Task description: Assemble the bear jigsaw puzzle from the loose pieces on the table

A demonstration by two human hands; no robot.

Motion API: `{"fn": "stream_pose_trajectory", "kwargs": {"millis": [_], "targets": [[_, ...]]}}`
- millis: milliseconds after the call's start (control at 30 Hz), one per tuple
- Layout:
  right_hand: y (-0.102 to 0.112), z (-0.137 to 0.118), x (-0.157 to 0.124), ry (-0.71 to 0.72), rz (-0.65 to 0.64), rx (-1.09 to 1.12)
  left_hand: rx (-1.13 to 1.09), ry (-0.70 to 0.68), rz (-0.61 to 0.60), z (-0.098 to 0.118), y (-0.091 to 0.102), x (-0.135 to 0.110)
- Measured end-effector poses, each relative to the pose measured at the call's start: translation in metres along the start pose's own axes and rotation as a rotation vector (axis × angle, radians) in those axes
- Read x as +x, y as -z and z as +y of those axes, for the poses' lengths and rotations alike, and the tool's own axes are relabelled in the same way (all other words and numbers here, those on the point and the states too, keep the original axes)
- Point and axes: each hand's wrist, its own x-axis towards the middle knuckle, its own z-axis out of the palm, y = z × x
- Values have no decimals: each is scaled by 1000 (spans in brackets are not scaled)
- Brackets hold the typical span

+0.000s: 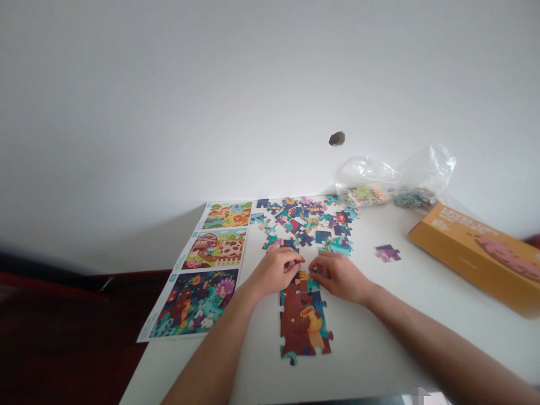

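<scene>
A partly joined jigsaw puzzle [297, 326], showing a brown bear with an orange jar, lies flat on the white table. At its far edge, my left hand [274, 271] has its fingers curled, thumb and forefinger close together; whatever they pinch is too small to make out. My right hand [340, 275] faces it from the other side, thumb and fingertips pressed on a jigsaw piece [304, 276] at the top of the bear section. Just beyond both hands, many loose jigsaw pieces [295, 225] lie spread, some overlapping.
On the left lies a picture sheet [198, 273] with three printed scenes. A few purple pieces [387, 253] sit apart on the right, near an orange puzzle box [476, 256]. Clear plastic bags of pieces [365, 188] rest against the white wall [270, 101], which has a hole.
</scene>
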Motion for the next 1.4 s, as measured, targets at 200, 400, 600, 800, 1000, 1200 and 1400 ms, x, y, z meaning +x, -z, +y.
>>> {"fn": "stream_pose_trajectory", "kwargs": {"millis": [200,400,600,800,1000,1200,1400], "targets": [[2,-3,-2,8,-52,-63,86,-10,-118,-5,17,-8],[2,-2,-2,0,-98,-93,108,13,-166,-6,14,-10],[3,-3,-2,6,-107,-111,104,46,-159,-4,17,-10],[4,-6,-3,12,-99,-143,174,118,-263,0,21,-9],[9,-3,-2,-73,-37,-246,149,133,-277,-3,20,-10],[11,1,-1,-48,-43,-249,125,138,-277,-4,19,-11],[6,0,-2,-19,-64,-266,140,147,-279,-3,18,-10]]}}
